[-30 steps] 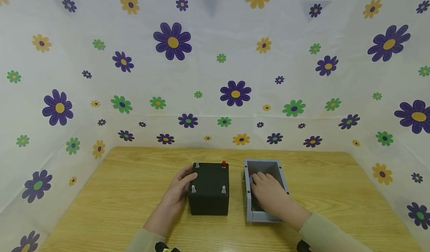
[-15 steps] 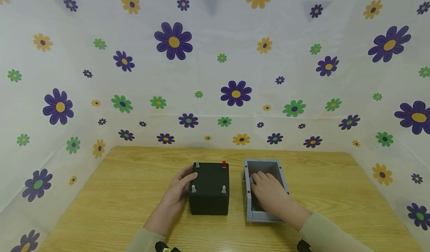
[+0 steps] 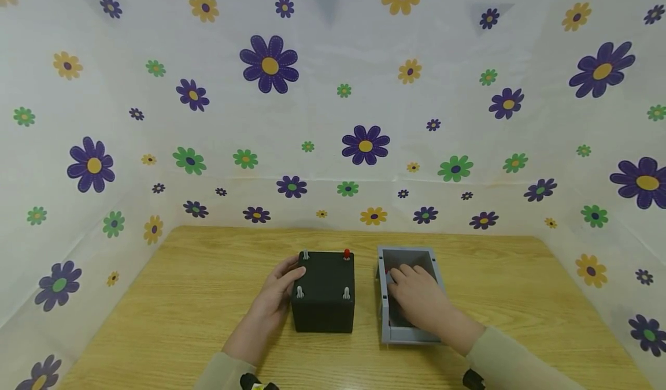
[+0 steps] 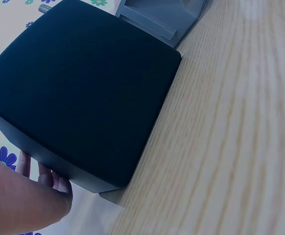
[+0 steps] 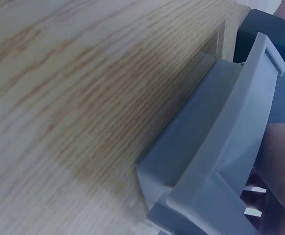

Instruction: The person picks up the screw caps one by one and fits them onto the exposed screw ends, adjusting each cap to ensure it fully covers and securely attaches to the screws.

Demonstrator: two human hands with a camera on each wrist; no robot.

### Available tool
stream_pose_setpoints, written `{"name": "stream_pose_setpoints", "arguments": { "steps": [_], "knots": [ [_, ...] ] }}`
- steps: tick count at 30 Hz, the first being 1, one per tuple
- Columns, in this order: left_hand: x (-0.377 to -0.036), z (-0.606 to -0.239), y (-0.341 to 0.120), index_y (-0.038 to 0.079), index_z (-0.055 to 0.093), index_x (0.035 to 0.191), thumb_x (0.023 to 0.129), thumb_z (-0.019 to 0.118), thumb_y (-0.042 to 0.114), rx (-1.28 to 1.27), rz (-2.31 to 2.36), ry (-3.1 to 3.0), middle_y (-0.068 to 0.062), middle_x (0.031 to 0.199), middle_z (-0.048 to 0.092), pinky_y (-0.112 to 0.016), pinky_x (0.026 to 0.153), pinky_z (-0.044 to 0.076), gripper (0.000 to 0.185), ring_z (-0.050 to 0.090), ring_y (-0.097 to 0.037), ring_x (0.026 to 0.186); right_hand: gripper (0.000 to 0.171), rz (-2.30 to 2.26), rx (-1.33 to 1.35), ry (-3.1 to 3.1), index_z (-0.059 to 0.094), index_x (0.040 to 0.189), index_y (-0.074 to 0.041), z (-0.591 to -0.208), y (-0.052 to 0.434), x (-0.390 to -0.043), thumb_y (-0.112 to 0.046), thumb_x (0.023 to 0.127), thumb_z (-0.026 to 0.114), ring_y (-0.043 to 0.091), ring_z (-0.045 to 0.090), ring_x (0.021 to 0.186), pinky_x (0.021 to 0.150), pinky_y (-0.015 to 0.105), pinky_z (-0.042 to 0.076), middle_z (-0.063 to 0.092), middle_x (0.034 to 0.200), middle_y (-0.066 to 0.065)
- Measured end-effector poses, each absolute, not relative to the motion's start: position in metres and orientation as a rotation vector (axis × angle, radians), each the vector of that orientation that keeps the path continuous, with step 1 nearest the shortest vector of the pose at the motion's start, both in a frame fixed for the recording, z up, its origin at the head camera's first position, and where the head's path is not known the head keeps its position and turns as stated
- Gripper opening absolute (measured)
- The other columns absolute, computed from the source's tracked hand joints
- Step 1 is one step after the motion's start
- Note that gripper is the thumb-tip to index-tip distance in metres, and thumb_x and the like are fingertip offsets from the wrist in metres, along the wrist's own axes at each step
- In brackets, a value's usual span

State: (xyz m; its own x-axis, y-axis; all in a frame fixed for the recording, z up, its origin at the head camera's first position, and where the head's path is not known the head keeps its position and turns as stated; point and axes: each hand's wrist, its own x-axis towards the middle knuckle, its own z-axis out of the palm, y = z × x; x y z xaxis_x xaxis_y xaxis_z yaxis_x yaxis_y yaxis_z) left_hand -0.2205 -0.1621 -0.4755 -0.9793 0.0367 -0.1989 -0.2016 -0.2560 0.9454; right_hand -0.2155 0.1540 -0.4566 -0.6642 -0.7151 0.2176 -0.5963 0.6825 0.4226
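Observation:
A black box (image 3: 326,280) stands upright on the table, with white pegs (image 3: 299,293) at three of its top corners and a red-capped peg (image 3: 347,254) at the far right one. My left hand (image 3: 278,292) rests against the box's left side, thumb at the top edge; the left wrist view has its fingers along that side. To the right is a grey bin (image 3: 411,336), and my right hand (image 3: 418,300) reaches down into it with bent fingers. Its fingertips are hidden, so whether they hold anything is unclear. A small red bit (image 3: 387,271) shows beside them.
The wood-grain table (image 3: 208,286) runs under both things, with a narrow gap between box and bin. White flower-printed sheeting (image 3: 312,118) encloses the back and both sides. Dark wrist straps (image 3: 473,379) show at the bottom.
My right hand and forearm have shifted slightly right and down within the bin. The left hand, the box and the bin stay where they were.

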Motion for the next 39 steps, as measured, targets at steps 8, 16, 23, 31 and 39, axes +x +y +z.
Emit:
{"name": "stream_pose_setpoints", "arguments": {
  "steps": [8,16,23,31,39],
  "knots": [
    [-0.22,-0.475,-0.161,-0.001,0.043,0.156,0.1,0.061,0.009,-0.191,2.384,1.81,0.0,0.129,0.058,-0.018,0.09,0.054,0.06,0.065,-0.003,0.102,0.021,-0.44,1.041,-2.506,0.079,0.091,-0.015,-0.452,0.155,-0.215,-0.03,0.082,0.091,0.02,0.062,0.093,0.075,0.036,0.052,0.072,0.109,0.004],
    [-0.22,-0.475,-0.162,0.0,0.042,0.157,0.101,0.061,0.01,-0.195,2.382,1.812,0.0,0.131,0.059,-0.019,0.09,0.054,0.06,0.066,-0.004,0.102,0.02,-0.46,1.031,-2.52,0.08,0.094,-0.016,-0.45,0.154,-0.217,-0.03,0.083,0.09,0.021,0.065,0.098,0.08,0.036,0.055,0.074,0.114,0.004],
    [-0.22,-0.474,-0.162,0.0,0.044,0.156,0.101,0.061,0.009,-0.215,2.373,1.821,0.0,0.13,0.058,-0.019,0.089,0.054,0.059,0.066,-0.004,0.101,0.018,-0.457,1.034,-2.533,0.08,0.092,-0.016,-0.445,0.153,-0.216,-0.029,0.084,0.089,0.02,0.063,0.095,0.078,0.035,0.054,0.073,0.111,0.003],
    [-0.222,-0.477,-0.161,-0.002,0.045,0.155,0.1,0.061,0.008,-0.211,2.39,1.814,0.002,0.124,0.061,-0.019,0.088,0.055,0.058,0.067,-0.004,0.099,0.025,-0.506,1.02,-2.573,0.08,0.098,-0.017,-0.436,0.153,-0.215,-0.035,0.084,0.09,0.019,0.061,0.094,0.079,0.034,0.054,0.07,0.108,0.002],
    [-0.222,-0.477,-0.162,-0.003,0.043,0.156,0.101,0.061,0.008,-0.193,2.392,1.81,0.002,0.126,0.06,-0.019,0.088,0.055,0.059,0.067,-0.003,0.099,0.018,-0.457,1.026,-2.549,0.079,0.093,-0.018,-0.434,0.154,-0.216,-0.031,0.085,0.088,0.017,0.054,0.085,0.072,0.032,0.049,0.067,0.098,0.0]
  ]
}}
